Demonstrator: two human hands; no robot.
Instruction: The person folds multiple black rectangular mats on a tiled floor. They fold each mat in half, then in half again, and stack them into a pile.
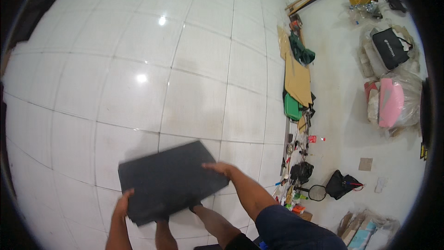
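A flat, dark grey rectangular slab (169, 178) is held level in front of my legs, above the floor. I cannot make out whether it is a box, a board or a folded mat. My left hand (122, 203) grips its left edge, with the thumb on the upper face and the other fingers hidden. At the right edge, my right hand (218, 168) clasps it, the thumb again lying on top. The slab partly covers my feet.
White glossy floor tiles (199, 95) spread ahead. Along the right wall lie flat cardboard (297, 81), a green case (292, 107), a black plastic bag (301, 172) and a racket (317, 193). On the wall hang a black bag (391, 48) and a pink item (391, 103) in clear plastic.
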